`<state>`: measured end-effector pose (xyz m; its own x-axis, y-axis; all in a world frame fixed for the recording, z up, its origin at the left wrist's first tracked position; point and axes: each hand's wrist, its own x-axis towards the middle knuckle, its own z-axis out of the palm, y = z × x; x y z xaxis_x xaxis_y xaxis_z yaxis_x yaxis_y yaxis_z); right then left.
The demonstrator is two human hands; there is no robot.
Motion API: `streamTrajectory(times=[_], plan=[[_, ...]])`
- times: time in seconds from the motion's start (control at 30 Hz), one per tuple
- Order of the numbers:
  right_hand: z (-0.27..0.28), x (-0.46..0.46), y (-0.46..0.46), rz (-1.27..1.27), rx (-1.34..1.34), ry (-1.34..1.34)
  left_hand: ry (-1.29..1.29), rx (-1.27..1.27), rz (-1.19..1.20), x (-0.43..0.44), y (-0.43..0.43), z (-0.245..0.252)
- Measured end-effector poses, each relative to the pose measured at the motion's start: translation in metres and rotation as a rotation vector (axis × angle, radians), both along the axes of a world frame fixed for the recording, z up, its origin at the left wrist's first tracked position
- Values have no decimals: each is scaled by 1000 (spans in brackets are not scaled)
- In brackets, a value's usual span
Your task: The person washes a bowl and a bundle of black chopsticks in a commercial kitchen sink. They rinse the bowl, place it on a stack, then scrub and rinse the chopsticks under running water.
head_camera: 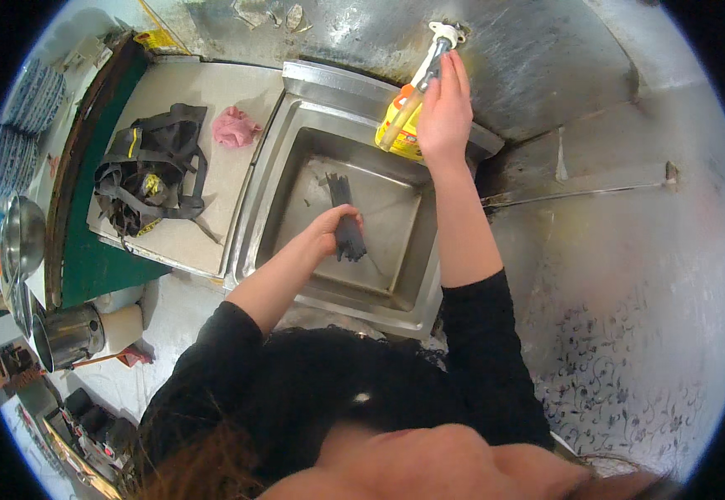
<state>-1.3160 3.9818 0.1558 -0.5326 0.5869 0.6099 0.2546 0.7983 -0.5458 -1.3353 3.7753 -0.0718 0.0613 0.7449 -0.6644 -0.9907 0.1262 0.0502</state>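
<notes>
My left hand (pixel 332 229) grips a bundle of thin dark sticks (pixel 349 240), seemingly chopsticks, over the basin of a stainless steel sink (pixel 394 317). At the wall, my right hand (pixel 447 112) reaches up to the metal faucet (pixel 441 47), fingers extended along it. Its thumb is hidden, so I cannot tell whether it grips the faucet. A clear tube (pixel 400 122) slants down from the faucet. Behind that tube, a yellow detergent jug (pixel 387 116) with an orange-red cap stands at the back rim, partly covered by my right hand.
Left of the sink, a black bag (pixel 150 156) and a crumpled pink cloth (pixel 235 127) lie on a pale counter (pixel 237 81). Stacked patterned dishes (pixel 34 94) and a metal bowl (pixel 23 237) stand farther left. Below is a metal pot (pixel 65 337). A metal-clad wall (pixel 587 250) bounds the right.
</notes>
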Motion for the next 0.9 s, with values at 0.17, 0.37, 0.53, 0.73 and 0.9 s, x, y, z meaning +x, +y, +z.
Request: streamTrajectory(times=[0.17, 0.37, 0.53, 0.73, 0.9], plan=[[-10, 8, 22, 163, 32, 144, -43, -40, 54, 3, 9, -2], [-12, 11, 28, 250, 2, 179, -10, -41, -12, 15, 9, 11], [-11, 13, 28, 236, -70, 173, 222, 10, -163, 31, -7, 29], [-2, 19, 22, 118, -302, 203, 239, -44, -250, 24, 7, 17], [26, 24, 18, -115, -28, -382, 7, -115, -71, -13, 74, -15]])
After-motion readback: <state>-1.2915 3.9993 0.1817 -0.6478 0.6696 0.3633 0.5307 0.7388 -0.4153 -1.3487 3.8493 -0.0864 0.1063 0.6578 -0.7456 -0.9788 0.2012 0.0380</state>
